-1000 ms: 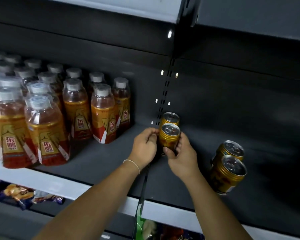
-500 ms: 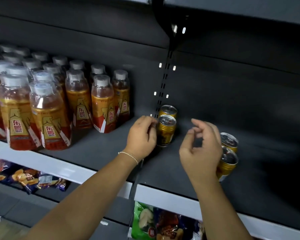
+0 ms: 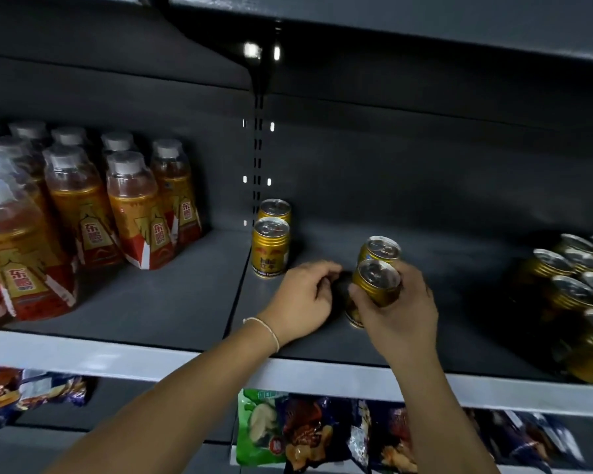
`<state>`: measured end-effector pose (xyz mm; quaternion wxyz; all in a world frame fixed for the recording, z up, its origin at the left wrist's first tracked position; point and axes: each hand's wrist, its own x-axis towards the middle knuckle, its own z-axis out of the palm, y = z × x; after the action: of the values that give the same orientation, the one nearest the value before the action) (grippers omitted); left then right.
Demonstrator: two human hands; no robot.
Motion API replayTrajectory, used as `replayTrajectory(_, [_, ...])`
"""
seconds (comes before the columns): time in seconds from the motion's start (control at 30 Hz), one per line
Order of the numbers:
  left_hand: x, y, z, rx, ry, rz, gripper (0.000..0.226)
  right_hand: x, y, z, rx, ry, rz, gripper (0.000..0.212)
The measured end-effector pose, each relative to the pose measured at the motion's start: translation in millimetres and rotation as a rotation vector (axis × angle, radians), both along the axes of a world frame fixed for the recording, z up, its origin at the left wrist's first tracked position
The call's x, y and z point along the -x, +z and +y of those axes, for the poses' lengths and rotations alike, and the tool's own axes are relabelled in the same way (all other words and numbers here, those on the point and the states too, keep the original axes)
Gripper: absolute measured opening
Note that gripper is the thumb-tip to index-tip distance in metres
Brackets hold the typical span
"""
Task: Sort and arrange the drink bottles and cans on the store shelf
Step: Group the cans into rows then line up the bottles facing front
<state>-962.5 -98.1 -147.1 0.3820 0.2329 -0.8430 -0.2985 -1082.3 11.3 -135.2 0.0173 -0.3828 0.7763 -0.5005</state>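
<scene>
Grey shelf [image 3: 151, 302]: two cans [image 3: 271, 248] stand together; right hand [image 3: 401, 313] grip holds another can [image 3: 375, 282], left hand [image 3: 302, 302] grip slack, empty

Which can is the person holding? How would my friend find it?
Find the dark shelf, right of the orange bottles. Mid-shelf, pick the front gold can, not the rear can behind it: only it is gripped by the right hand.

Bottles [image 3: 83, 213] stand left on the shelf [image 3: 172, 299], cans [image 3: 575, 285] right.
</scene>
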Motion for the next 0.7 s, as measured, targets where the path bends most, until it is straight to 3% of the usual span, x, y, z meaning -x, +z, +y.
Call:
replayTrajectory(0.13, [-16,-2,-8,-0.132,-0.066,-0.033,0.028,-4,-3,-3,0.087,0.199,-0.293,0.068])
replayTrajectory(0.23, [-37,0,-16,-0.223,-0.115,-0.005,0.020,-17,-4,-15,0.085,0.353,-0.384,0.078])
replayTrajectory(0.43, [-79,1,-40,-0.399,-0.068,0.084,0.037,-49,-8,-49,0.075,0.511,-0.366,0.080])
replayTrajectory(0.7, [-95,-9,-59,-0.451,0.012,0.181,0.035,-62,-25,-72,0.102,0.573,-0.376,0.068])
